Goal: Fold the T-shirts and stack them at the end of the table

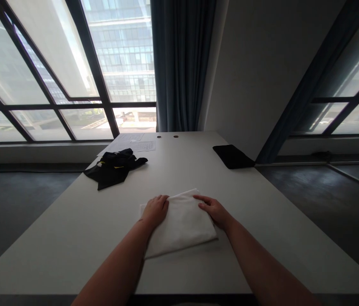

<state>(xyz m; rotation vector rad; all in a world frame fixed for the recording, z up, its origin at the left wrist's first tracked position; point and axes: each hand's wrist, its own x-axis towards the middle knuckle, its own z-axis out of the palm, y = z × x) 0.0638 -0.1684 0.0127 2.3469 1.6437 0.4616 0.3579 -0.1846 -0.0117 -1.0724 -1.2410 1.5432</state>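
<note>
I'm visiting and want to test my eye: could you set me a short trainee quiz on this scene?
1. Choose: what do the left grip and right grip both touch?
a) paper sheets
b) a white cloth
c) the window
2. True or false: the crumpled black item lies to the left of the flat black item.
3. Fill in: the curtain beyond the far edge of the table is ____.

Key: 1 b; 2 true; 3 blue.

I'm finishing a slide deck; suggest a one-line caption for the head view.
Left hand and right hand touch a folded white cloth; crumpled black fabric lies farther along the white table.
</note>
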